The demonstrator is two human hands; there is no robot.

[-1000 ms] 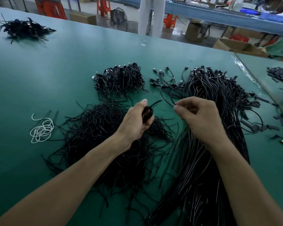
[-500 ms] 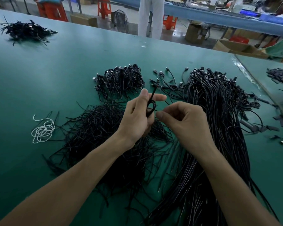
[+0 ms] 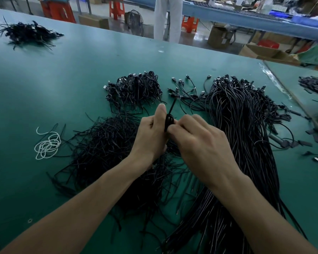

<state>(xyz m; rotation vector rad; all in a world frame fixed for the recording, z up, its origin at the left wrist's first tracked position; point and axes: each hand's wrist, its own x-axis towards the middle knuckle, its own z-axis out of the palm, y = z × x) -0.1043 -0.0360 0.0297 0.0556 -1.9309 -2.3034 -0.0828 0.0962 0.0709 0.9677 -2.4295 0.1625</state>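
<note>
Left hand (image 3: 151, 136) grips a coiled black cable (image 3: 169, 120); right hand (image 3: 200, 143), touching it, pinches the coil.

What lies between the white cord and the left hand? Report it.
In the head view, a loose heap of thin black ties lies on the table between the white cord and the left hand, which grips a coiled cable.

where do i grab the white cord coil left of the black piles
Pinch across the bunched loops of the white cord coil from above: it lies flat on the table, and pulling its loose far tail would likely unwind it.
</note>
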